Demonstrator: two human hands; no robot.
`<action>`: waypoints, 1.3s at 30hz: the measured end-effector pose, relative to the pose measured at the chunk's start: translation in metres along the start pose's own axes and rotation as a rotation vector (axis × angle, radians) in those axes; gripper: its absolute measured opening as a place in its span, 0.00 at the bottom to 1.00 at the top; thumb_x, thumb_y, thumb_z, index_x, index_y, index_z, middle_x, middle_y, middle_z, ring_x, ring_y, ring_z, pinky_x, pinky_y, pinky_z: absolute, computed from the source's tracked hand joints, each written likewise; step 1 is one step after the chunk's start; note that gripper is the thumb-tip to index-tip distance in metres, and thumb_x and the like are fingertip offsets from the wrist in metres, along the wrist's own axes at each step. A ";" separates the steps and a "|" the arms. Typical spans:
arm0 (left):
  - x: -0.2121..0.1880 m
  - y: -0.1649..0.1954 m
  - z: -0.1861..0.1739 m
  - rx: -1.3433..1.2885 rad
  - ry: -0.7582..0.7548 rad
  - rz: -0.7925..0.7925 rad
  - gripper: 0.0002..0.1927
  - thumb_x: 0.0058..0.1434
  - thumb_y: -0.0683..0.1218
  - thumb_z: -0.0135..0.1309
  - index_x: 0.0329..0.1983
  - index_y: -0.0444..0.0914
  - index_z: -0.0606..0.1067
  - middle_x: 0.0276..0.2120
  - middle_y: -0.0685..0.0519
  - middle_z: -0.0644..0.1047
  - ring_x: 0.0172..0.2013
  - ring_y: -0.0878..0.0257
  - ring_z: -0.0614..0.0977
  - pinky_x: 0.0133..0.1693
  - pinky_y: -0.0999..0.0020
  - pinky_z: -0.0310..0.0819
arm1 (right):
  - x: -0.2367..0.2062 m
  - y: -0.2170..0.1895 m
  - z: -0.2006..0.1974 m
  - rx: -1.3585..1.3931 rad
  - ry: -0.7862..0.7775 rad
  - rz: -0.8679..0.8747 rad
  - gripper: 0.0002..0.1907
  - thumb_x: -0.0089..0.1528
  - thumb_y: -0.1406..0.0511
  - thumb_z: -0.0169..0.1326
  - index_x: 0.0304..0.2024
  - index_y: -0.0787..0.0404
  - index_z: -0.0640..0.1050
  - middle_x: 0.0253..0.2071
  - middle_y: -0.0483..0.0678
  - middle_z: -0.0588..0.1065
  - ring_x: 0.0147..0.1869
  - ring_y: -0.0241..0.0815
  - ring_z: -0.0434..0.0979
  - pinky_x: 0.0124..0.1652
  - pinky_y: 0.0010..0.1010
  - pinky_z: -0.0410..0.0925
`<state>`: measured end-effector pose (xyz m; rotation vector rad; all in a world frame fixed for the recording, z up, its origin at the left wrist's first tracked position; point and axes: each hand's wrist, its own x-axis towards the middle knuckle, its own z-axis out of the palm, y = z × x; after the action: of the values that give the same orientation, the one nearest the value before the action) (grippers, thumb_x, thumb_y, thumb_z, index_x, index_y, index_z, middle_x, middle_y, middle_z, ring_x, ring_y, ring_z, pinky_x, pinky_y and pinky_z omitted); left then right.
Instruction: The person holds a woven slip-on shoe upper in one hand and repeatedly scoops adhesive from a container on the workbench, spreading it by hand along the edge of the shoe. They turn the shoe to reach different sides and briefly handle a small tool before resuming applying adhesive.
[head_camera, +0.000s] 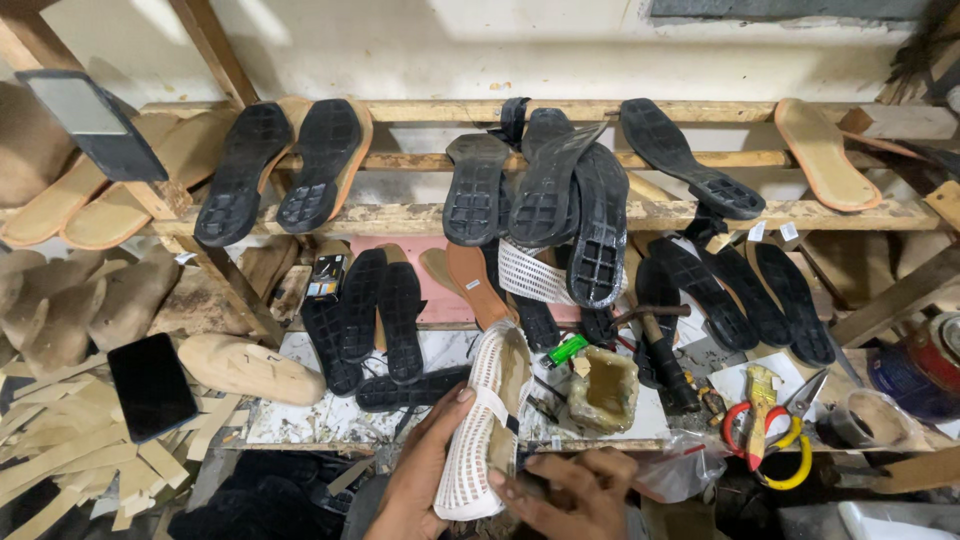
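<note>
1. holding a white woven shoe upper (487, 432) at the near edge of the tabletop (300, 420), we have our left hand (420, 480) curled around its left side, thumb up along the mesh.
2. our right hand (570, 495) is closed on its lower right edge; whether a small tool sits in that grip, we cannot tell.
3. its long axis runs near to far, leaning slightly right, with the open end pointing far toward the glue pot (604, 388).
4. we judge the far end could brush that pot and pick up glue, and a loose grip could let the soft mesh sag.
</note>
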<state>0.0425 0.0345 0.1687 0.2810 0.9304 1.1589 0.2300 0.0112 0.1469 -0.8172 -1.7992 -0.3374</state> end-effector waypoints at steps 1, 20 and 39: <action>0.000 -0.001 0.000 -0.059 -0.010 0.010 0.31 0.62 0.54 0.55 0.66 0.36 0.73 0.51 0.45 0.81 0.43 0.58 0.83 0.40 0.59 0.78 | 0.000 0.002 0.002 0.026 0.096 -0.051 0.19 0.55 0.56 0.70 0.47 0.30 0.82 0.44 0.31 0.75 0.48 0.40 0.61 0.44 0.22 0.53; 0.041 -0.043 -0.069 0.029 0.094 0.572 0.27 0.71 0.54 0.49 0.64 0.30 0.70 0.49 0.44 0.79 0.45 0.54 0.78 0.44 0.60 0.73 | 0.083 -0.015 0.009 0.291 -0.448 0.253 0.40 0.64 0.55 0.58 0.74 0.63 0.61 0.62 0.50 0.76 0.67 0.51 0.63 0.64 0.47 0.49; 0.069 -0.072 -0.130 -0.078 -0.374 0.662 0.35 0.59 0.38 0.62 0.67 0.30 0.61 0.62 0.41 0.72 0.62 0.50 0.74 0.63 0.48 0.65 | 0.011 0.091 -0.025 -0.592 -0.782 0.530 0.26 0.58 0.46 0.50 0.50 0.49 0.84 0.59 0.31 0.75 0.65 0.45 0.62 0.57 0.60 0.53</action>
<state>-0.0010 0.0314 0.0111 0.7526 0.4614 1.6679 0.3074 0.0665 0.1525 -2.0081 -2.0961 -0.2050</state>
